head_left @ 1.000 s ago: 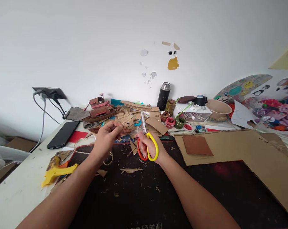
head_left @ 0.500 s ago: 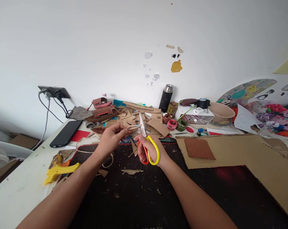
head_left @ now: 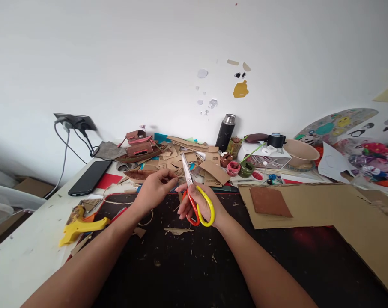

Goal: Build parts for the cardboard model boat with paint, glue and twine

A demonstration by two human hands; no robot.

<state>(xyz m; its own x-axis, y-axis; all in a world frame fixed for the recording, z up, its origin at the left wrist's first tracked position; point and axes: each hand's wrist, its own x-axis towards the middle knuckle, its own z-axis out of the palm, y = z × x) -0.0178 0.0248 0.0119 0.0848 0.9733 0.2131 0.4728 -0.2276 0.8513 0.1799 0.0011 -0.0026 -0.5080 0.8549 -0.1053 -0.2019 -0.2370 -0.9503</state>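
1. While the right hand (head_left: 204, 206) grips red-and-yellow scissors (head_left: 189, 180), blades pointing away, the left hand (head_left: 155, 190) curls just beside them; whether its grip holds anything, I cannot tell.
2. Pale twine (head_left: 118, 202) trails past the left forearm onto a dark mat (head_left: 174, 265).
3. Beyond both hands, cardboard scraps (head_left: 172, 160) cover the worktop (head_left: 23, 237).

Red-and-yellow scissors (head_left: 188, 174) in the right hand (head_left: 204, 202)
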